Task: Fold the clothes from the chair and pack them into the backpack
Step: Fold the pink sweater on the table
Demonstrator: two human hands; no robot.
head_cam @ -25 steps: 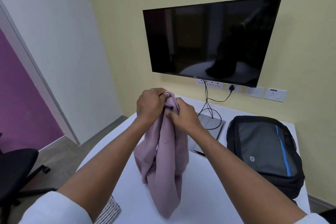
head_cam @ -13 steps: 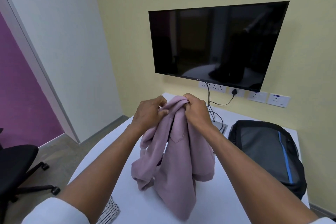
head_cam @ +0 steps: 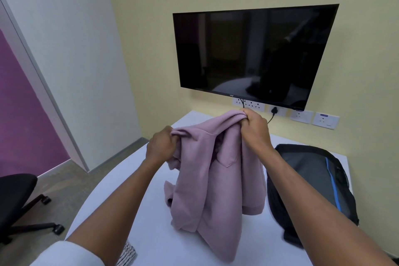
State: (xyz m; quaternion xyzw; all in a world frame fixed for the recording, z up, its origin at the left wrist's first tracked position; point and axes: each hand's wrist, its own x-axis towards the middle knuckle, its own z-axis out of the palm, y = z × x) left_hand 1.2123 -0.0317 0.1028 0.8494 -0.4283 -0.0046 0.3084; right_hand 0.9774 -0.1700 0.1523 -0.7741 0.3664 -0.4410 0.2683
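Hands [head_cam: 160, 146] further apart; white table [head_cam: 155, 218].

Two hands, left [head_cam: 160, 147] and right [head_cam: 255, 127], grip one pink shirt [head_cam: 211, 179]. One backpack [head_cam: 311, 181] lies on one table [head_cam: 151, 222]. One striped cloth [head_cam: 127, 254], one chair [head_cam: 15, 192], one screen [head_cam: 252, 54].
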